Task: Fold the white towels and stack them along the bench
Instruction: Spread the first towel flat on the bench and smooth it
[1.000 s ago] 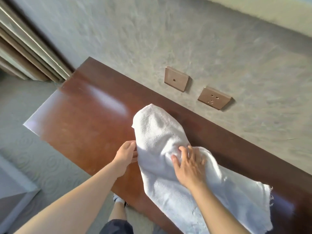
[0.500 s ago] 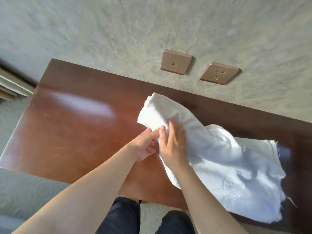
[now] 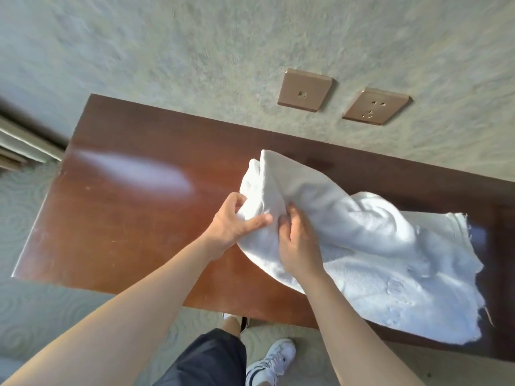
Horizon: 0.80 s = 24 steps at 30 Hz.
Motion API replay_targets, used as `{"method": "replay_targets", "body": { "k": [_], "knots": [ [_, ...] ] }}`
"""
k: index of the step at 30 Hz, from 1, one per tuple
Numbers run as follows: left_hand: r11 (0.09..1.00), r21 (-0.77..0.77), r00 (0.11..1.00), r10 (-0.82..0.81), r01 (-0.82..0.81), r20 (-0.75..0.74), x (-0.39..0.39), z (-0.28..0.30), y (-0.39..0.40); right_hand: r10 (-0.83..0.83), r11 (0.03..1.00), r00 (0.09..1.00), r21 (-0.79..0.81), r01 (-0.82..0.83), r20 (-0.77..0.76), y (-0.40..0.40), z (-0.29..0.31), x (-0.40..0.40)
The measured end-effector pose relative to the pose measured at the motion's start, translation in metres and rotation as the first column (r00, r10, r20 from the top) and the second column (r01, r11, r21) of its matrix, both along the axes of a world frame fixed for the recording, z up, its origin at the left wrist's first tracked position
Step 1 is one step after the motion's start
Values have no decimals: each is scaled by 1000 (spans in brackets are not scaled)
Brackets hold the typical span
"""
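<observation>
White towel (image 3: 370, 246) lies rumpled on the dark wooden surface (image 3: 133, 218), its long axis running from its raised left end to the near right. Both hands meet at that left end: left hand (image 3: 237, 221) pinches it, right hand (image 3: 299, 240) clutches it alongside.

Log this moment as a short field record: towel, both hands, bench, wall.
towel: one white towel, rumpled, not yet folded flat, lying on the bench
left hand: left hand grips the towel's left end
right hand: right hand grips the same end, beside the left
bench: dark wooden bench, no stack in view
wall: two sockets
</observation>
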<state>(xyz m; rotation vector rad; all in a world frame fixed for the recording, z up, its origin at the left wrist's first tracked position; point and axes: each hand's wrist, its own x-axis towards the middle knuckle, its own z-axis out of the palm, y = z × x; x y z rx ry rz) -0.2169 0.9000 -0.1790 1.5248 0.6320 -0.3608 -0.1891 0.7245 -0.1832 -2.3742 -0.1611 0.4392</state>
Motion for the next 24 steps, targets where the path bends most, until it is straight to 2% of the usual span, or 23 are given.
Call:
{"method": "replay_targets", "body": {
  "k": [2,3,5,7,10,13,17,20,22,24],
  "knots": [
    [998,-14,998,69,-69,-8,-24,1,7,120,988,986,-111,-107,116,1,-10,-8],
    [997,-39,998,69,-69,7,-38,1,11,177,969,976,-196,-150,126,0,-15,-13],
    [999,38,1000,15,-14,-13,-66,-1,19,281,919,959,-297,-259,31,-2,-18,-26],
    [969,215,987,-96,121,-126,-91,-13,29,380,845,921,-371,-384,-88,-7,-23,-38],
    [896,310,928,-228,319,-294,-107,-27,34,476,732,864,-469,-494,-166,-12,-28,-50],
    [894,354,950,-194,274,-246,-83,-27,36,455,755,879,-463,-465,-141,-8,-27,-54],
    [964,262,987,-1,44,-163,-24,-25,40,508,752,850,-407,-518,-141,0,-23,-61],
    [990,50,974,137,-130,-179,12,-28,48,546,736,834,-431,-523,-80,-2,-28,-66],
    [991,-99,967,60,-87,-247,32,-28,53,544,737,835,-433,-519,-75,-3,-36,-67],
    [994,-99,953,-70,42,-295,50,-29,55,534,747,843,-433,-505,-62,-3,-42,-69]
  ]
}}
